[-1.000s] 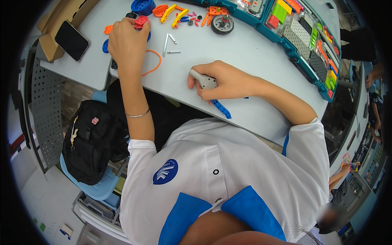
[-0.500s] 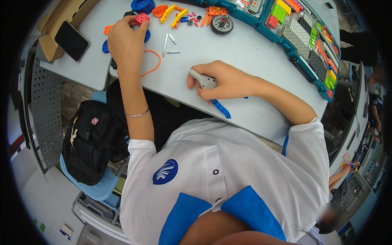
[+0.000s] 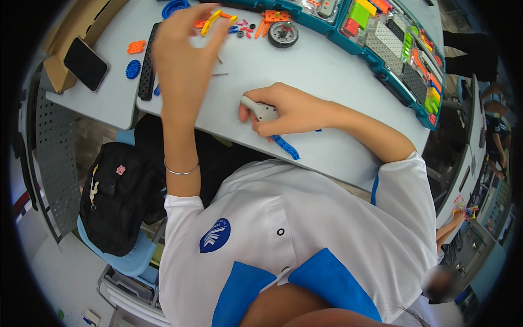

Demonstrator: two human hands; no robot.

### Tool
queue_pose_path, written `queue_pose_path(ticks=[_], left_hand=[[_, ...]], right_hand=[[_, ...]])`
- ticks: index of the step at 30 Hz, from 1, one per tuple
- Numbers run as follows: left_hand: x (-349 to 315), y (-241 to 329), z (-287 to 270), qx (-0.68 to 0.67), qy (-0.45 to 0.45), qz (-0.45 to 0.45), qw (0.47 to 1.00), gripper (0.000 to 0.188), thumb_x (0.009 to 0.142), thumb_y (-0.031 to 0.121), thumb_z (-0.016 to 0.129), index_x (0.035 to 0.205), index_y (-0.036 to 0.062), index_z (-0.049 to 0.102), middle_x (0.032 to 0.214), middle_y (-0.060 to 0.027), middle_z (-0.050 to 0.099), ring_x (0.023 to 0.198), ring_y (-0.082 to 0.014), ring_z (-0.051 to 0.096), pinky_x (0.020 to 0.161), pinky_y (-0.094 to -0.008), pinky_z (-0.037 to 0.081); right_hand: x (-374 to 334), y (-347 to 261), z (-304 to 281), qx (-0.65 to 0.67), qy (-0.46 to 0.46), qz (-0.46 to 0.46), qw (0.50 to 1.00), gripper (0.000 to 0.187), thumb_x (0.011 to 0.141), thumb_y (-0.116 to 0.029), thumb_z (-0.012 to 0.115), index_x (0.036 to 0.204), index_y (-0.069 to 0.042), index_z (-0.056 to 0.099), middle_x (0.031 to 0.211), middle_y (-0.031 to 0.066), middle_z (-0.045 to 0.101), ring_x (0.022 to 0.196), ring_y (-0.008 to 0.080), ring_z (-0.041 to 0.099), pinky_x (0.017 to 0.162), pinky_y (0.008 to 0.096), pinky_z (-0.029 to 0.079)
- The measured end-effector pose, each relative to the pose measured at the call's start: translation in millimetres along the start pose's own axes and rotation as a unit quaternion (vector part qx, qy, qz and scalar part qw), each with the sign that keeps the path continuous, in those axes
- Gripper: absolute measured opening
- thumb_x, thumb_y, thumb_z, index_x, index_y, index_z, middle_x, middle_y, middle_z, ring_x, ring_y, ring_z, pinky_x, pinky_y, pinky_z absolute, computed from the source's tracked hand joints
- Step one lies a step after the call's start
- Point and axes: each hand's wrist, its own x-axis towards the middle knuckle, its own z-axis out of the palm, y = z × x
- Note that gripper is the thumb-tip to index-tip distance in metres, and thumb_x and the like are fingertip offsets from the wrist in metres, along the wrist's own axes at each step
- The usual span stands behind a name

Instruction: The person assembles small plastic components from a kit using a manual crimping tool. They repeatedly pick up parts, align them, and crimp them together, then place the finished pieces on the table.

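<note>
Head view: our L hand [image 3: 185,60], fingers loosely spread, apparently empty, nr yellow pc [image 3: 207,25]; our R hand [image 3: 291,109] curled round grey part [image 3: 266,113], w/ blue strip [image 3: 286,147] projecting toward us.

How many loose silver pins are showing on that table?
2: one lies on the table, just right of the left hand; another's end shows slightly farther away. More may be hidden behind the hand.

left hand [image 3: 184,57]: far left, loosely spread
right hand [image 3: 286,110]: nearer, curled in a grip
right arm [image 3: 373,129]: bent
</note>
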Motion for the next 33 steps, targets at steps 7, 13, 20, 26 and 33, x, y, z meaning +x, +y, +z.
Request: queue_pose_path(ticks=[7, 13, 20, 26, 33], left_hand=[[2.7, 19.0, 64.1, -0.082, -0.13, 0.131, 0.979, 0.026, 0.083, 0.014, 0.073, 0.107, 0.0039, 0.069, 0.096, -0.0102, 0.067, 0.086, -0.0294, 0.063, 0.078, -0.0376, 0.05], [4.6, 21.4, 40.3, -0.109, -0.165, 0.034, 0.98, 0.021, 0.09, 0.006, 0.068, 0.11, 0.0, 0.07, 0.098, -0.0084, 0.07, 0.084, -0.0153, 0.063, 0.075, -0.0274, 0.049], [-15.2, 0.9, 10.5, -0.257, -0.088, -0.12, 0.955, 0.023, 0.094, 0.005, 0.066, 0.115, -0.0032, 0.068, 0.103, -0.0115, 0.071, 0.088, -0.0147, 0.067, 0.073, -0.0256, 0.053], [-44.5, 12.8, 5.1, -0.332, -0.134, -0.163, 0.919, 0.023, 0.092, 0.002, 0.067, 0.114, -0.0044, 0.067, 0.104, -0.011, 0.07, 0.089, -0.0134, 0.066, 0.075, -0.023, 0.05], [-70.8, 15.9, 12.9, -0.326, -0.138, -0.198, 0.914, 0.024, 0.092, 0.0, 0.067, 0.115, -0.0041, 0.069, 0.106, -0.01, 0.07, 0.092, -0.0122, 0.064, 0.079, -0.0242, 0.05]], right_hand=[[6.7, 21.4, 0.9, -0.091, 0.034, -0.162, 0.982, 0.029, 0.078, -0.012, 0.063, 0.105, 0.001, 0.062, 0.083, 0.011, 0.064, 0.067, 0.017, 0.064, 0.067, 0.0301, 0.051], [9.2, 26.8, 1.6, -0.025, 0.032, -0.139, 0.989, 0.025, 0.077, -0.013, 0.065, 0.099, 0.0, 0.064, 0.079, 0.0101, 0.064, 0.071, 0.0169, 0.064, 0.067, 0.0309, 0.051], [-21.8, 27.4, 4.1, 0.189, 0.171, -0.144, 0.956, 0.016, 0.085, -0.004, 0.062, 0.099, 0.001, 0.057, 0.085, 0.007, 0.063, 0.065, 0.0148, 0.066, 0.061, 0.0283, 0.054], [-6.5, 30.9, -6.0, 0.229, 0.257, -0.201, 0.917, 0.019, 0.093, -0.008, 0.062, 0.108, -0.001, 0.053, 0.089, 0.0079, 0.062, 0.069, 0.0155, 0.066, 0.062, 0.0288, 0.055], [-10.1, 30.4, -8.0, 0.243, 0.211, -0.208, 0.924, 0.02, 0.095, -0.012, 0.063, 0.109, 0.0, 0.055, 0.091, 0.0078, 0.063, 0.071, 0.0142, 0.066, 0.063, 0.028, 0.055]])
